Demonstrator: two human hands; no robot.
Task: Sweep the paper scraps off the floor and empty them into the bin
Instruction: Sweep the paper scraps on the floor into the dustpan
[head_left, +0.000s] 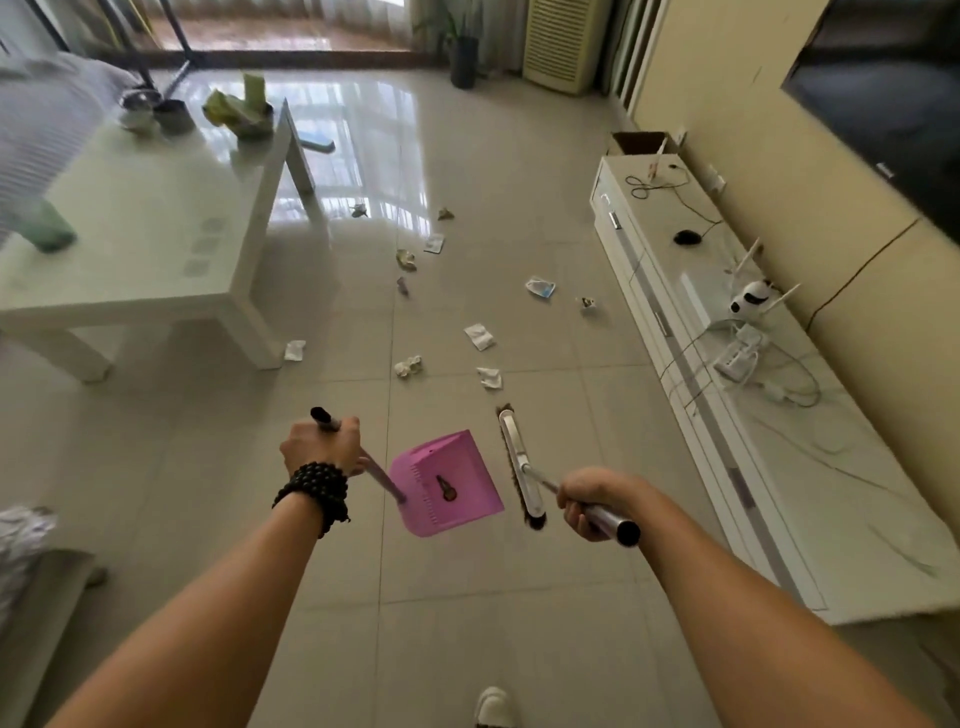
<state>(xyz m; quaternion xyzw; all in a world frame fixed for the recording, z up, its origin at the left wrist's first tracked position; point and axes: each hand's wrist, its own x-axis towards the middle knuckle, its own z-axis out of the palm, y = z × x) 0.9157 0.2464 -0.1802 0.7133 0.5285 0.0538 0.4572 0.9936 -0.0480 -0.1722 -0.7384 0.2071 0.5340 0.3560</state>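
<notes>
Scraps (478, 336) ahead, hands low — dustpan (447, 483), broom (521, 462)

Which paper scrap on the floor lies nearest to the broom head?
The crumpled white scrap just beyond the broom head's far tip; the other scraps lie farther away.

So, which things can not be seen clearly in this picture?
- Bin: none clearly visible in the head view; the brown box by the wall is too far to identify.
- Dustpan: only its back shows, so the inside is hidden.
- Far scraps: too small.
- Shoe: cut off by the bottom edge.
</notes>
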